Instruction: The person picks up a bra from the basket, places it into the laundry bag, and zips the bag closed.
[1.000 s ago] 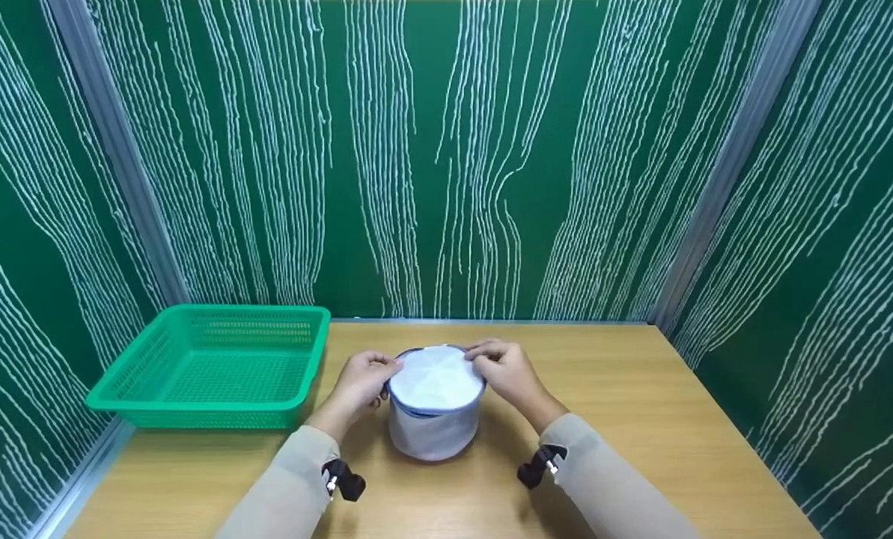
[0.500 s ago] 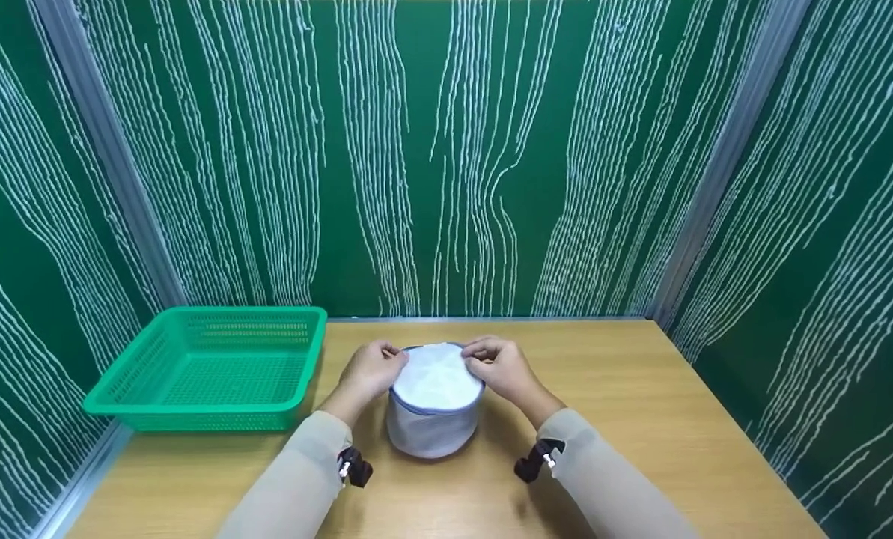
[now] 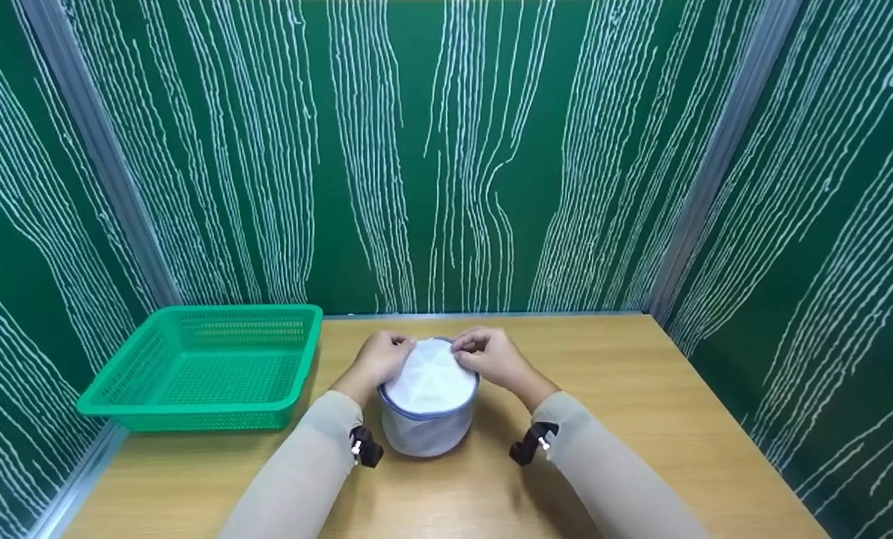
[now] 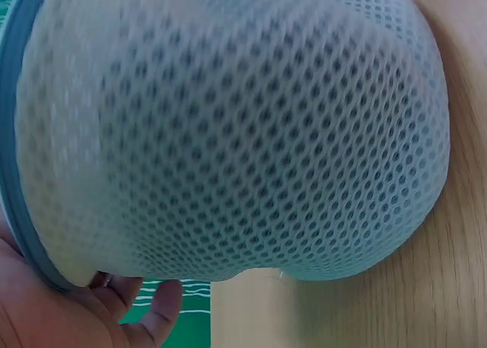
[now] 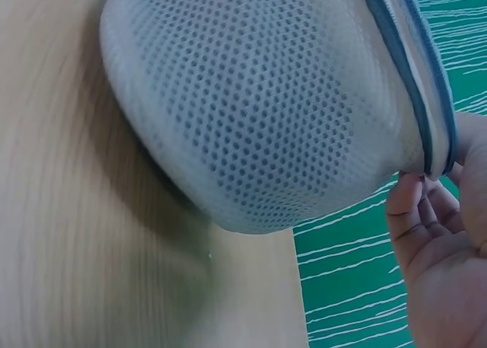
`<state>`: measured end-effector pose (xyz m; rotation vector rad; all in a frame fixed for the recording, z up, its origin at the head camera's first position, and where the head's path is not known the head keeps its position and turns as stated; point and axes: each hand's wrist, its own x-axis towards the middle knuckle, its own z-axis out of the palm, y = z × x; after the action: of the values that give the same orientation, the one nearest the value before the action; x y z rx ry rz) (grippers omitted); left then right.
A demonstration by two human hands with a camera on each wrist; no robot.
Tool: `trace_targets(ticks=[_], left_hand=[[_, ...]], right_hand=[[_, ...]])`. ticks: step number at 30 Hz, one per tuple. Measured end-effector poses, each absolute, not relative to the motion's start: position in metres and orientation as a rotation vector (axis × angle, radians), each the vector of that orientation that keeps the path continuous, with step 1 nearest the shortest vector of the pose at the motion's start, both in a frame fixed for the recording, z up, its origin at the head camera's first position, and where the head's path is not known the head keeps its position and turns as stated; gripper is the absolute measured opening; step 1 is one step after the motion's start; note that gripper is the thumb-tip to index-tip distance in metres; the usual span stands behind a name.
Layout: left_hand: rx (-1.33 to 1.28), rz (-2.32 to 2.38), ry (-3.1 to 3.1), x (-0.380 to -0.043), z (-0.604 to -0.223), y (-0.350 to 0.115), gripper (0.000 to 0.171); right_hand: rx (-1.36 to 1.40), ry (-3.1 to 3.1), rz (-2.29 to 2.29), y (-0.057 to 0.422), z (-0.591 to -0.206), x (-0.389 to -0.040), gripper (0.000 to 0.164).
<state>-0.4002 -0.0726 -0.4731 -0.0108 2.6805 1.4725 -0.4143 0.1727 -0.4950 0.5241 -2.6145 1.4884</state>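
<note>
A white mesh laundry bag (image 3: 427,419), round like a drum and trimmed with a blue zipped rim, stands upright on the table. Its pale top (image 3: 427,378) faces up. My left hand (image 3: 380,358) pinches the rim at the back left, thumb over the top; in the left wrist view its fingers (image 4: 163,306) reach behind the rim. On the back right, my right hand (image 3: 491,358) pinches the edge between thumb and fingers. The right wrist view shows the zip (image 5: 403,66) and the right fingertips (image 5: 405,192) right at the rim. The bag's inside is hidden.
A green plastic basket (image 3: 300,374) with perforated sides stands on the left of the wooden table (image 3: 603,389). Green panels (image 3: 611,150) with wavy white lines enclose the back and sides. A dark wrist camera (image 3: 367,448) is strapped to each sleeve.
My left hand has slid rightward and back along the rim, nearer to my right hand. The right hand keeps its pinch and shifts slightly left and back. The top now narrows between the hands.
</note>
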Motion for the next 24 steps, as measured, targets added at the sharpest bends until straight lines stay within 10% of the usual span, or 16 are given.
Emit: trace_targets(ticks=[24], left_hand=[[0.179,1.486,2.732,-0.402,-0.474,-0.074,0.026]], right_hand=[[0.543,-2.757,1.718,0.154,-0.486,-0.443,0.035]])
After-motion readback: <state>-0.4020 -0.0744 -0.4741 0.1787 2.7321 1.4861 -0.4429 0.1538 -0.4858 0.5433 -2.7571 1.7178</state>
